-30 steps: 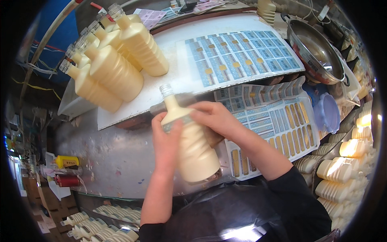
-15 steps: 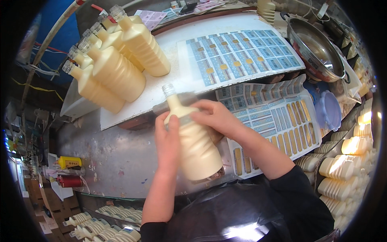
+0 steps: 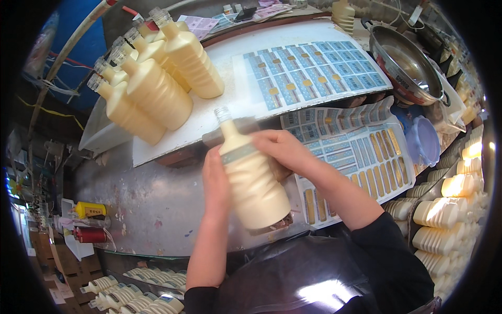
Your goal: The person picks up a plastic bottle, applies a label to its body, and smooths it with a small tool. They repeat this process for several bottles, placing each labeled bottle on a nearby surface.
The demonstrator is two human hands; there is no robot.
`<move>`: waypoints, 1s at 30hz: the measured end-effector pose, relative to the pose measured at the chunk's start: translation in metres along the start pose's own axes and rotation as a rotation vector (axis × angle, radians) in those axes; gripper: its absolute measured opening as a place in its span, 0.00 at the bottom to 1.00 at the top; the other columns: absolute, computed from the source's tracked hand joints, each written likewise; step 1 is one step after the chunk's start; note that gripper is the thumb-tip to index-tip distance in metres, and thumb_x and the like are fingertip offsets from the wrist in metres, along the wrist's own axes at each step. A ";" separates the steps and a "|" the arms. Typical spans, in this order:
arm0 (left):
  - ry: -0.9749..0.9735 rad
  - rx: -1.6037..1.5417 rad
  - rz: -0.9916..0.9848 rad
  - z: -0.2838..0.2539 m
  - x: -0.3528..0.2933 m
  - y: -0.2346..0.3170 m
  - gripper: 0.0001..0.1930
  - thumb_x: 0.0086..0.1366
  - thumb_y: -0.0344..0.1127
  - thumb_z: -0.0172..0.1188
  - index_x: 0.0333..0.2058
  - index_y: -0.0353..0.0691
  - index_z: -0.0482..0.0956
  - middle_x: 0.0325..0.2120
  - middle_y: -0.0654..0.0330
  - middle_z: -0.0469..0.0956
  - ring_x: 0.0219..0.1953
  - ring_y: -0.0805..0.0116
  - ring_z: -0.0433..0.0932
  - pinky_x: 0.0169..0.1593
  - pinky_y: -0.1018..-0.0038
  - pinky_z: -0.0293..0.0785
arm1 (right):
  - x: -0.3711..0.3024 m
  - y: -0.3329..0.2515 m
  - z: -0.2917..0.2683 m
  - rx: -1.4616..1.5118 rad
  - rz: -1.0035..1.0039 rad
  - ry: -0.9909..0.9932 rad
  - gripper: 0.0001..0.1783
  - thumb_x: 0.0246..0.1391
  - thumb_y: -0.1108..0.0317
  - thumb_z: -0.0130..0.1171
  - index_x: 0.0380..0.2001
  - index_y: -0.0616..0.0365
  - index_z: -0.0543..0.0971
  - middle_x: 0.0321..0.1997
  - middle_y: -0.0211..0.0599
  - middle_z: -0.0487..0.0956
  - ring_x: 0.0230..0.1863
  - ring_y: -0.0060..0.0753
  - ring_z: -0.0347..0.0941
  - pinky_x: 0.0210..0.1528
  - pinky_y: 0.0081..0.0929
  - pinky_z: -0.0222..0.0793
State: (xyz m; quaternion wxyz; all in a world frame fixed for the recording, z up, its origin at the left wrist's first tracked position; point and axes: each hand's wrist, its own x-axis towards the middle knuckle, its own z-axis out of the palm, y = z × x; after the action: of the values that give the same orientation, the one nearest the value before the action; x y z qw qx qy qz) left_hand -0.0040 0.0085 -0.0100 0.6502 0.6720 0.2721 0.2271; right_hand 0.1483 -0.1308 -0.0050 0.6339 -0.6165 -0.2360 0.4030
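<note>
A cream plastic bottle (image 3: 256, 183) with a clear threaded neck lies tilted in front of me, its neck pointing away. Around its shoulder runs a grey-blue label band (image 3: 239, 154). My left hand (image 3: 215, 175) is closed along the bottle's left side, fingers partly hidden behind it. On the right shoulder, at the band's end, my right hand (image 3: 282, 149) grips with thumb and fingers bent. Right of the bottle, a sheet of gold and blue labels (image 3: 361, 167) droops below the board's edge.
Several cream bottles (image 3: 159, 97) stand at the left of the white board (image 3: 214, 118). Another label sheet (image 3: 314, 70) lies on it. A metal pan (image 3: 408, 63) and a purple basin (image 3: 423, 141) are at right. Rows of bottles (image 3: 439, 217) fill the right side; yellow (image 3: 90, 210) and red spools (image 3: 90, 234) sit left.
My left thumb has come off the label band, leaving more of it showing. The bottle stays in both hands and has shifted slightly; the whole view has moved a little.
</note>
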 end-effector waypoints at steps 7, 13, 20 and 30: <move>0.155 0.638 0.414 0.011 -0.041 0.028 0.29 0.71 0.41 0.52 0.67 0.35 0.65 0.65 0.42 0.63 0.65 0.49 0.65 0.68 0.58 0.59 | -0.004 -0.059 -0.015 0.283 -0.150 0.182 0.18 0.63 0.67 0.58 0.54 0.61 0.76 0.43 0.33 0.80 0.43 0.25 0.76 0.50 0.26 0.73; 0.029 0.974 0.315 0.024 -0.067 0.041 0.41 0.66 0.51 0.57 0.72 0.37 0.58 0.70 0.37 0.49 0.72 0.38 0.50 0.73 0.48 0.44 | 0.002 -0.050 0.041 -0.397 -0.464 0.298 0.24 0.62 0.68 0.54 0.60 0.63 0.68 0.56 0.59 0.77 0.58 0.58 0.75 0.62 0.43 0.69; 0.057 0.705 0.179 0.018 -0.067 0.022 0.50 0.55 0.38 0.67 0.74 0.36 0.50 0.66 0.37 0.59 0.68 0.40 0.59 0.71 0.51 0.53 | 0.017 -0.006 0.005 -0.458 -0.482 0.396 0.25 0.64 0.71 0.54 0.62 0.63 0.66 0.55 0.49 0.78 0.56 0.40 0.75 0.61 0.35 0.69; -0.014 0.289 0.009 0.020 -0.070 0.032 0.56 0.59 0.39 0.69 0.75 0.31 0.38 0.68 0.38 0.61 0.66 0.47 0.67 0.68 0.60 0.64 | 0.000 -0.054 0.042 -0.546 -0.464 0.338 0.26 0.62 0.72 0.51 0.63 0.66 0.65 0.62 0.63 0.71 0.64 0.65 0.68 0.65 0.45 0.65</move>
State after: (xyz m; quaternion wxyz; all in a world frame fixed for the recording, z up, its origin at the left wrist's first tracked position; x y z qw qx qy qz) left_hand -0.0415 -0.0529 0.0244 0.5476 0.7614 0.2943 0.1838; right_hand 0.1267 -0.1018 0.0529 0.5507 -0.7504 -0.3599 0.0642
